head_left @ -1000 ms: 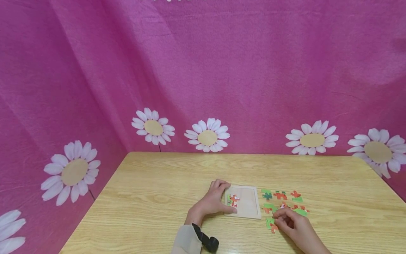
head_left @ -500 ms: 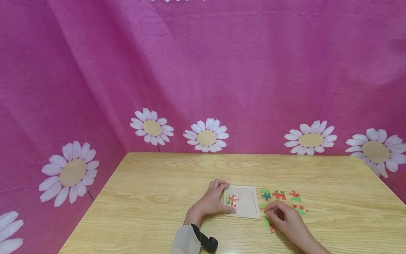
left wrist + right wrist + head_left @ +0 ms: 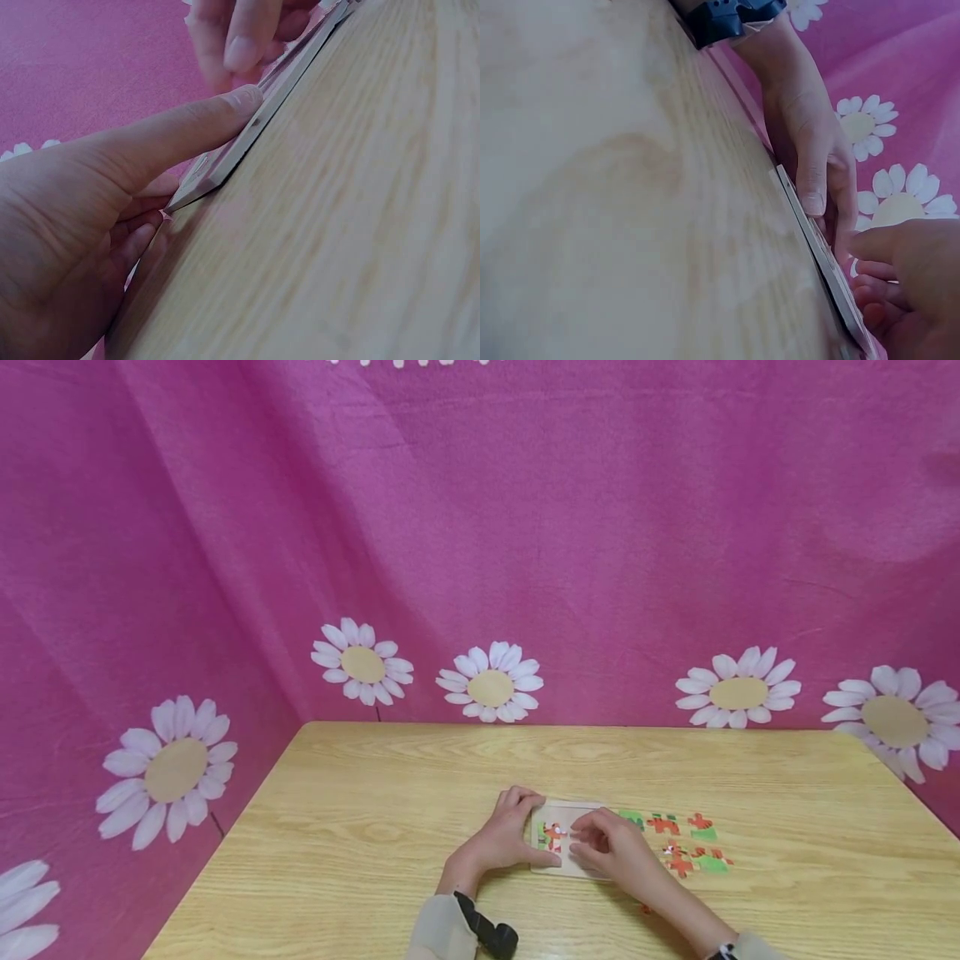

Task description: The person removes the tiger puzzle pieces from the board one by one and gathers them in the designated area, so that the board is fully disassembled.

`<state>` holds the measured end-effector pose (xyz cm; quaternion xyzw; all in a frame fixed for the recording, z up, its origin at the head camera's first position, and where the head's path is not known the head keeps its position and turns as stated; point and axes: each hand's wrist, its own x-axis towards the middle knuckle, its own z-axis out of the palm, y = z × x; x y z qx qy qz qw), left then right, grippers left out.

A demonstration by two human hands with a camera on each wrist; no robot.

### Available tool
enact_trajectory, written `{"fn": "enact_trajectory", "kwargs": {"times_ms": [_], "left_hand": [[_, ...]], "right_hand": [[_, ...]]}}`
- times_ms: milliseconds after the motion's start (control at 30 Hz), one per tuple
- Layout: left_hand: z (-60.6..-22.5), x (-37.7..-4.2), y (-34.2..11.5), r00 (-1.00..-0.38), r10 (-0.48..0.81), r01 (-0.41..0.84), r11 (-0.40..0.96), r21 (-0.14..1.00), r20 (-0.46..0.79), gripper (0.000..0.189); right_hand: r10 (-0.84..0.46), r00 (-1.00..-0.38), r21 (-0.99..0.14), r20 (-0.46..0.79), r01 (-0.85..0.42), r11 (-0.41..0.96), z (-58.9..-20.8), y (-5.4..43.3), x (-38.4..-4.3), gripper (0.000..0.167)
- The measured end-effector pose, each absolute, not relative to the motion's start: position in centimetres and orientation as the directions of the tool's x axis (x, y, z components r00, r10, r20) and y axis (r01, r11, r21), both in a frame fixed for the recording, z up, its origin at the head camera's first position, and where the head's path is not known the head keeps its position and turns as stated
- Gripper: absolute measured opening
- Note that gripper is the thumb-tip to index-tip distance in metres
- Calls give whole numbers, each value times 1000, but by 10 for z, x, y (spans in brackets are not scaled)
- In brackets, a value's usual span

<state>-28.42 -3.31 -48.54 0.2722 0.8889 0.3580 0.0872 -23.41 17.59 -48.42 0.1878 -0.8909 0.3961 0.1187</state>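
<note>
A square wooden puzzle tray (image 3: 573,872) lies on the table, with a printed green, orange and white section (image 3: 552,837) fitted along its left side. My left hand (image 3: 501,835) holds the tray at its left end; the thumb lies on the near rim, the fingers at the far left corner. In the left wrist view the thumb (image 3: 217,116) rests on the rim. My right hand (image 3: 615,852) is over the middle of the tray, thumb and forefinger drawn together in a pinch around a puzzle piece that the fingers mostly hide.
Right of the tray lie loose puzzle pieces: a striped orange one (image 3: 663,823), an orange and green one (image 3: 702,825), an orange and white one (image 3: 678,860) and others. My right forearm partly covers one nearer piece. A pink curtain (image 3: 600,543) with daisies hangs behind the table (image 3: 360,860).
My right hand has moved left from the loose pieces to over the tray, bringing a puzzle piece from the row beside it. The left hand stays on the tray.
</note>
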Motion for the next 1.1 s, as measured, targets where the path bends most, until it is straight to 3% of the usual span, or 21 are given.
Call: {"fn": "enact_trajectory", "kwargs": {"times_ms": [300,667,1100], "left_hand": [[-488,-285,-33,-826,559,450,581,678,71,87],[-489,-286,-34,-826,559,449,579,680,69,88],[-487,-285,-33,-832,554,430,598,676,39,89]], "right_hand": [[-256,-916,-655,310,-401,640,-484,160,-249,16],[-259,-952,-691,161,-296,659,-481,154,-262,9],[-247,-945,-703,217,-326,632,-483,152,-258,15]]}}
